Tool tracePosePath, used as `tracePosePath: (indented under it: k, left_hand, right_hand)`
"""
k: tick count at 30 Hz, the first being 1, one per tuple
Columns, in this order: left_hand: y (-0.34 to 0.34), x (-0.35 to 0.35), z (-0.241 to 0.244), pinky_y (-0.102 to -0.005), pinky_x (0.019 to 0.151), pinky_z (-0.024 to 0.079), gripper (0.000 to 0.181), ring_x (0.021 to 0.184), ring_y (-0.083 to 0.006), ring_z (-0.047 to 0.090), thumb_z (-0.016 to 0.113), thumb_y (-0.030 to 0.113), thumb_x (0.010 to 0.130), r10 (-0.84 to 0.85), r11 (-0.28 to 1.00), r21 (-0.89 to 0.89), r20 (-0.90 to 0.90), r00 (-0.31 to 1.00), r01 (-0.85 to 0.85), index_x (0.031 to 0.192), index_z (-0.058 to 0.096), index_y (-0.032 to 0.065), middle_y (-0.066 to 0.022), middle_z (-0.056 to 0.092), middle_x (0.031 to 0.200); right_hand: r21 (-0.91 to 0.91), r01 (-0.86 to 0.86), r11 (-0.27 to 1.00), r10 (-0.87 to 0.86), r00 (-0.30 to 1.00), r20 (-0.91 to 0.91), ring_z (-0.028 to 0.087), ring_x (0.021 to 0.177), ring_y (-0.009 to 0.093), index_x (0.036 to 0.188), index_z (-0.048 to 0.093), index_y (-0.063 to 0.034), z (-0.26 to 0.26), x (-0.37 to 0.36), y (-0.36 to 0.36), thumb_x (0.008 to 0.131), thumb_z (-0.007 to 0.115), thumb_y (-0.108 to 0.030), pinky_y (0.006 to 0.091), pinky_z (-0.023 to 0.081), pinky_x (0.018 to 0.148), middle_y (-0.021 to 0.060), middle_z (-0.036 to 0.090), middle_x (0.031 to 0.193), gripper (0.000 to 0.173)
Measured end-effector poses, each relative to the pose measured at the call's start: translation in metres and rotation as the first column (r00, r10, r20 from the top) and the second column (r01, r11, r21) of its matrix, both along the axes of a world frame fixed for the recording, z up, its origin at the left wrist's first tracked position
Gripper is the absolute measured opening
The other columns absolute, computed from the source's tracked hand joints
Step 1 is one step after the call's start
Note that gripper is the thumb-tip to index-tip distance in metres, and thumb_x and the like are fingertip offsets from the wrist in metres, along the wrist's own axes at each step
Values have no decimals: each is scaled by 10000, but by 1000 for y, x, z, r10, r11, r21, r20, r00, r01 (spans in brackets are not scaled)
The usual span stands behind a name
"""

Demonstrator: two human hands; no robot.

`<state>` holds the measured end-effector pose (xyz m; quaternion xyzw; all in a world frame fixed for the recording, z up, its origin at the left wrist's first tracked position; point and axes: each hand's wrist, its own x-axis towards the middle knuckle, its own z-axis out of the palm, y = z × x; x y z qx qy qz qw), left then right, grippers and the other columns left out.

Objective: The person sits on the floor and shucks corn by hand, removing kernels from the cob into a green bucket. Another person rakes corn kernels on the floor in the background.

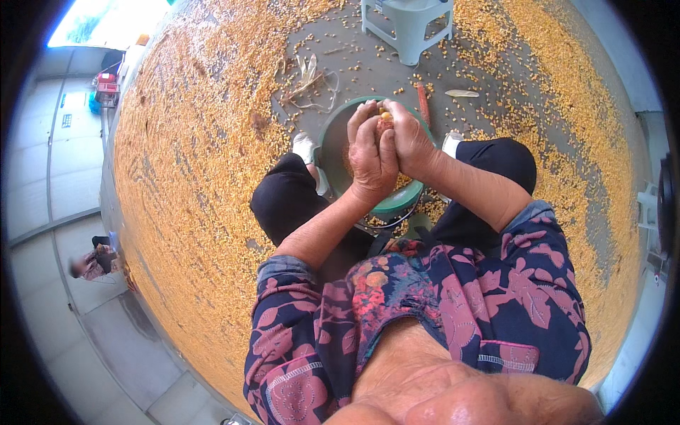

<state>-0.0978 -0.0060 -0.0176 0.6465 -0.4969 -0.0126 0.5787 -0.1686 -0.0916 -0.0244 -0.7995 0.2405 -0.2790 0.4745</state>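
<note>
A reddish corn cob (384, 125) with a few yellow kernels at its end is clasped between both hands. My left hand (372, 154) has its fingers curled around the cob's near side, and my right hand (411, 139) wraps it from the other side; the palms and fingers hide most of the cob. Both hands are above a green plastic bucket (332, 125) that stands between the feet. Loose corn kernels (402, 181) lie inside the bucket, partly hidden by the wrists. The bucket's wire handle hangs down on the near side.
Corn kernels (191, 175) cover much of the floor on both sides. A pale green plastic stool (409, 26) stands ahead. A bare red cob (423, 105) and dry husks (308, 79) lie beyond the bucket. Another person (95, 263) sits by the wall at far left.
</note>
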Motion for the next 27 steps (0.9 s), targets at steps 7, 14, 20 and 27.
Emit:
tracePosePath:
  k: [7, 14, 20, 27]
  left_hand:
    - [-4, -4, 14, -470, 1022, 405, 176, 1147, -403, 552, 539, 47, 881, -106, 978, -144, 262, 959, 148, 1022, 607, -36, -247, 570, 1185]
    - [-2, 20, 12, -290, 878, 481, 330, 969, -153, 617, 476, 257, 1017, -106, 976, -1, -871, 479, 216, 1101, 601, -37, -91, 650, 1074]
    - [-7, 37, 7, -332, 858, 498, 363, 939, -179, 620, 479, 313, 1012, -117, 988, -98, -981, 156, 122, 1115, 578, -20, -102, 644, 1041]
    - [-5, 36, -18, -322, 789, 489, 351, 857, -157, 562, 431, 367, 1023, 120, 973, 211, -810, 574, 94, 1069, 540, 36, -60, 578, 934]
  right_hand:
    - [826, -336, 452, 47, 934, 354, 611, 981, 250, 1132, 514, 0, -22, 12, -19, 907, 572, -239, 371, 488, 902, 117, 627, 1021, 333]
    - [947, -292, 131, -106, 946, 306, 573, 1109, 218, 1249, 488, -49, -11, 15, 0, 1035, 326, -355, 385, 438, 1017, 86, 600, 1149, 407]
    - [945, -323, 49, -92, 941, 326, 581, 1082, 218, 1242, 495, -40, 1, 23, 4, 1034, 288, -460, 376, 447, 996, 100, 596, 1181, 512]
    - [752, -166, 638, 42, 983, 181, 552, 985, 164, 1144, 581, 29, 6, 24, 16, 1006, 344, -543, 307, 448, 890, 93, 622, 1088, 634]
